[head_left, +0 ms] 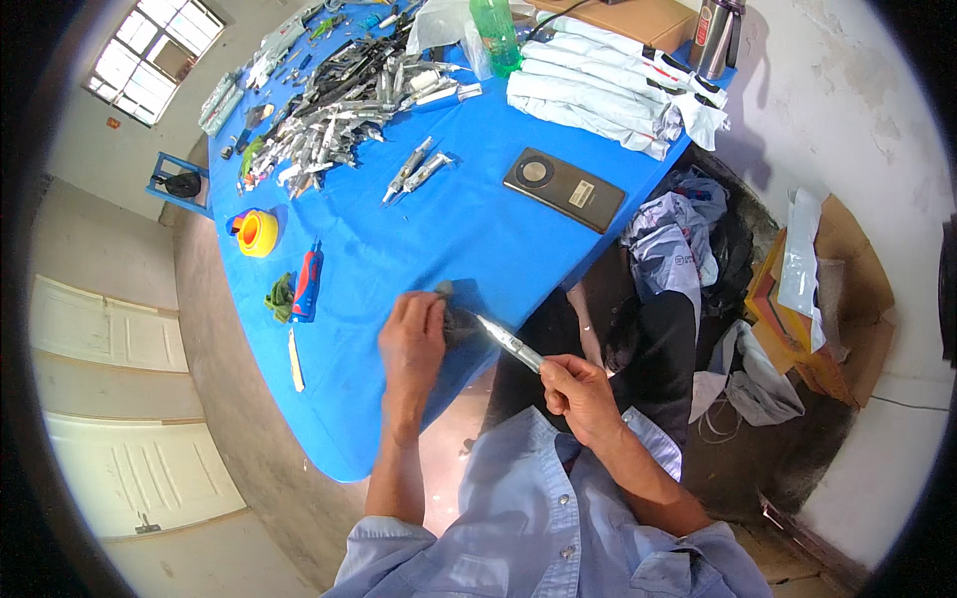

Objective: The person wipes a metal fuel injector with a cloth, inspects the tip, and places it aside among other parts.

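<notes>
My right hand (580, 396) is closed round the rear end of a slim silver-and-white pen (514, 345), its narrow tip angled up and left over the table's near edge. Close to that tip, my left hand (413, 337) pinches a dark, partly see-through piece of cloth or film (461, 325); which of the two cannot be told. Two similar silver pens (417, 171) lie side by side farther up the blue table cover (369, 254). Beyond them spreads a large heap of silver and black pens (334, 120).
Left of my hands lie a red-and-blue tube-shaped tool (307, 284), a green rag (280, 297), a pale stick (296, 360) and a yellow tape roll (258, 233). A dark phone (564, 188), white plastic packs (588, 90), a green bottle (494, 38) and a steel flask (717, 38) occupy the right side.
</notes>
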A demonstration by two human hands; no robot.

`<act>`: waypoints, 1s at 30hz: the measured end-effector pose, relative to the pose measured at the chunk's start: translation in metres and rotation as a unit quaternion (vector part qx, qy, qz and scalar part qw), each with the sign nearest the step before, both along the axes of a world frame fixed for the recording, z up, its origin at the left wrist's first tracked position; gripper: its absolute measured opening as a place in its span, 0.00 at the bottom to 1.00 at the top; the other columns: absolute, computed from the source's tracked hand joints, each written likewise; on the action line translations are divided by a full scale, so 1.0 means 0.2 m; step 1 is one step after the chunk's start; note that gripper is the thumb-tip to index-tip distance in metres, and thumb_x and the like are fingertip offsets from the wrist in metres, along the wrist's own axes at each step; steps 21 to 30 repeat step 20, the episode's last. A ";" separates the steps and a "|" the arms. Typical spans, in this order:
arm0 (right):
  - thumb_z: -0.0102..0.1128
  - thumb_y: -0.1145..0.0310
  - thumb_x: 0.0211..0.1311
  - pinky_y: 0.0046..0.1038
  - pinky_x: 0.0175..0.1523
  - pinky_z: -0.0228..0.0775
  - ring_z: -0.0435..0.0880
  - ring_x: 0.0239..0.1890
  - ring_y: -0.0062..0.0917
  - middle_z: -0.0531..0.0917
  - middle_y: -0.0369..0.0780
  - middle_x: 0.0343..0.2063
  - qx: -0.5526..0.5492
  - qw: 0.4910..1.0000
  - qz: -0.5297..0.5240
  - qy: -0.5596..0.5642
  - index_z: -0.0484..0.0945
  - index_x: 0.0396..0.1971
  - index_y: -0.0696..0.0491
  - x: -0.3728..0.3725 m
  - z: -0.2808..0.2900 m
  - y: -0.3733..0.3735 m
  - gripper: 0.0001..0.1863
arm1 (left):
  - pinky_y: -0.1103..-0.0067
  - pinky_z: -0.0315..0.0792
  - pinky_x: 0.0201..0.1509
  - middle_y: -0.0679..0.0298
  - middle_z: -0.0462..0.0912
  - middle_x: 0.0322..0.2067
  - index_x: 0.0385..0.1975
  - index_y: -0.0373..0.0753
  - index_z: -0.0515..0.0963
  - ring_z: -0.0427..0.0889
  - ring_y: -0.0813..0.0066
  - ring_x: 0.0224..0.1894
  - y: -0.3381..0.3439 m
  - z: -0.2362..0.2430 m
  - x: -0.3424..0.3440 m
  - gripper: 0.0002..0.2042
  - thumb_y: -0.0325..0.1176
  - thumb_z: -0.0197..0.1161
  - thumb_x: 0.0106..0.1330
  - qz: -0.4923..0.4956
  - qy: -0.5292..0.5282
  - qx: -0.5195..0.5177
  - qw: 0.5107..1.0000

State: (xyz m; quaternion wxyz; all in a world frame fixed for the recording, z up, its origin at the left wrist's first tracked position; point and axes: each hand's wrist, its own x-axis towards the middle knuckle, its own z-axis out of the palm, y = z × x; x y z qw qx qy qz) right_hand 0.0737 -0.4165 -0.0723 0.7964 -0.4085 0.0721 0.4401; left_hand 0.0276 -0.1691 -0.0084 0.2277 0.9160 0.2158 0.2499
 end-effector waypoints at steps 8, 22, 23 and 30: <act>0.68 0.65 0.74 0.21 0.28 0.64 0.74 0.24 0.16 0.80 0.34 0.29 0.106 0.987 -0.034 0.112 0.83 0.43 0.55 -0.01 0.01 0.02 0.09 | 0.64 0.76 0.60 0.47 0.86 0.51 0.47 0.31 0.85 0.83 0.50 0.55 0.08 0.11 -0.07 0.13 0.35 0.67 0.73 0.052 -0.059 0.129 0.988; 0.67 0.60 0.75 0.23 0.31 0.67 0.73 0.26 0.18 0.78 0.31 0.28 0.192 0.965 0.032 0.175 0.82 0.46 0.49 -0.01 0.03 0.04 0.10 | 0.76 0.78 0.41 0.58 0.89 0.40 0.46 0.32 0.85 0.85 0.73 0.37 -0.31 0.09 -0.12 0.12 0.35 0.70 0.71 -0.046 -0.088 -0.158 0.982; 0.67 0.60 0.75 0.23 0.31 0.67 0.73 0.26 0.18 0.78 0.31 0.28 0.192 0.965 0.032 0.175 0.82 0.46 0.49 -0.01 0.03 0.04 0.10 | 0.76 0.78 0.41 0.58 0.89 0.40 0.46 0.32 0.85 0.85 0.73 0.37 -0.31 0.09 -0.12 0.12 0.35 0.70 0.71 -0.046 -0.088 -0.158 0.982; 0.67 0.60 0.75 0.23 0.31 0.67 0.73 0.26 0.18 0.78 0.31 0.28 0.192 0.965 0.032 0.175 0.82 0.46 0.49 -0.01 0.03 0.04 0.10 | 0.76 0.78 0.41 0.58 0.89 0.40 0.46 0.32 0.85 0.85 0.73 0.37 -0.31 0.09 -0.12 0.12 0.35 0.70 0.71 -0.046 -0.088 -0.158 0.982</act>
